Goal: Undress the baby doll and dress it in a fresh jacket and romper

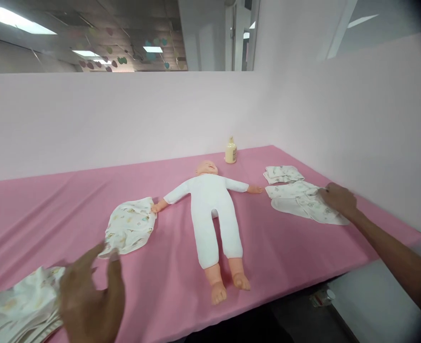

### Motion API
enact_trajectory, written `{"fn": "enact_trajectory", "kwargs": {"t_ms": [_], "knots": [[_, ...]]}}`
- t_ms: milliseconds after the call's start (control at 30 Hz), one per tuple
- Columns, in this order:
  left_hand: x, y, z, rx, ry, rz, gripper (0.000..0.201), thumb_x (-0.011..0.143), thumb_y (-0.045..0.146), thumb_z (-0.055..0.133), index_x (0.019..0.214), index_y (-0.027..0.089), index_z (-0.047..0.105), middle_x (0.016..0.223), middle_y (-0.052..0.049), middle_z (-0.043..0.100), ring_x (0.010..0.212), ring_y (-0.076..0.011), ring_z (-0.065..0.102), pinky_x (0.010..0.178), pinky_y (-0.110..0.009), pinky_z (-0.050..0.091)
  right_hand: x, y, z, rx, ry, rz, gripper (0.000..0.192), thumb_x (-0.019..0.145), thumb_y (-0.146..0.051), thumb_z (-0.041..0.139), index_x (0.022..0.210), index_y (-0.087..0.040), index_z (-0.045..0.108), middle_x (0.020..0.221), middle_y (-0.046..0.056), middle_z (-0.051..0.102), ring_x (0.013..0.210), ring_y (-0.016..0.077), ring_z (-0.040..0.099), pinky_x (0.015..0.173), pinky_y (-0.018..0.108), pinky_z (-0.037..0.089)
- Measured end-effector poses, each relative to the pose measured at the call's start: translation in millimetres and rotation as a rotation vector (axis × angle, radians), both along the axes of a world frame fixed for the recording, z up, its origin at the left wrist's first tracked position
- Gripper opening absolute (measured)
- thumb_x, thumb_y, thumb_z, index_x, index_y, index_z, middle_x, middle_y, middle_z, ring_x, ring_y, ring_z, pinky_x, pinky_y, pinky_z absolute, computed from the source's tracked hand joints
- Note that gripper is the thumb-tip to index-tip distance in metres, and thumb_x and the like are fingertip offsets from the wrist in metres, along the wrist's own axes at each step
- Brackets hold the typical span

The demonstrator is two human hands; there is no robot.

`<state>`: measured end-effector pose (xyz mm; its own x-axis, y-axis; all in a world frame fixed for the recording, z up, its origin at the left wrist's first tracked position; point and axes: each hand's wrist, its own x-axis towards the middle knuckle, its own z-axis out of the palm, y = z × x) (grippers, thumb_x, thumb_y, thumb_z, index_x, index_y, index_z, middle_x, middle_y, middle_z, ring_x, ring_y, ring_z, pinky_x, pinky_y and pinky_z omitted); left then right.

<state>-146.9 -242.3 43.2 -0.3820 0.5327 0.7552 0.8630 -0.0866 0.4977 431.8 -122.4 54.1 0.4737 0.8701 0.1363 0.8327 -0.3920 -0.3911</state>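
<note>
1. Cotton first, from the fingers out: right hand lies w/ fingers flat on the unfolded printed garment at the right of the table; looks like pressing, not a closed grip; whether any cloth is pinched underneath can't be told.
2. Left hand is blurred, near the camera; fingers spread and loosely curled, nothing clearly held; it sits just beside the crumpled cloth pile at the near-left edge, maybe touching it, blur hides which.
3. Around them: small folded garment just behind the flat one; another printed piece near the doll's outstretched arm; doll lies face up mid-table in a white suit, feet toward the near edge; lotion bottle upright by the back wall.
4. Risks, as judgement: pink table cover looks loose, so a drag by the right hand could rumple it and shift the doll; flat garment lies close to the right edge and could slide off if pulled outward.
5. Cloth pile overhangs the near-left edge; a fast left-hand sweep could knock it to the floor.
6. Doll's hand touches or nearly touches the flat garment; tugging may snag it.
</note>
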Motion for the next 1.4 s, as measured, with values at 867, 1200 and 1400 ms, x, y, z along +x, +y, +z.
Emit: {"fn": "enact_trajectory", "kwargs": {"t_ms": [867,1200,1400], "knots": [[158.8,7.2,76.5,-0.208,-0.118,-0.969,0.023,0.097,0.023,0.043,0.092,0.020,0.066,0.087,-0.001,0.068,0.079,-0.0151,0.060,0.072,-0.027,0.043,-195.7,-148.7,125.2,0.118,0.435,0.717,0.045,0.080,-0.057,0.066,0.107,-0.022,0.065,0.107,0.007,0.069,0.093,0.0249,0.065,0.072,0.033,0.050],[139.8,2.0,127.2,-0.250,0.181,-0.811,0.023,0.096,0.030,0.044,0.098,0.022,0.065,0.072,0.001,0.065,0.060,-0.0140,0.051,0.060,-0.026,0.032,-198.6,-149.9,137.9,0.446,0.049,0.824,0.018,0.086,-0.022,0.048,0.078,-0.019,0.065,0.085,0.005,0.066,0.078,0.0188,0.059,0.065,0.029,0.042],[104.7,18.1,137.5,-0.161,0.199,-0.742,0.034,0.092,0.050,0.056,0.080,0.021,0.070,0.057,0.002,0.053,0.052,-0.0115,0.038,0.058,-0.027,0.028,-182.9,-167.9,189.7,0.258,0.329,0.826,0.036,0.086,-0.047,0.056,0.064,-0.019,0.059,0.064,0.000,0.059,0.057,0.0133,0.051,0.047,0.025,0.034]]}}
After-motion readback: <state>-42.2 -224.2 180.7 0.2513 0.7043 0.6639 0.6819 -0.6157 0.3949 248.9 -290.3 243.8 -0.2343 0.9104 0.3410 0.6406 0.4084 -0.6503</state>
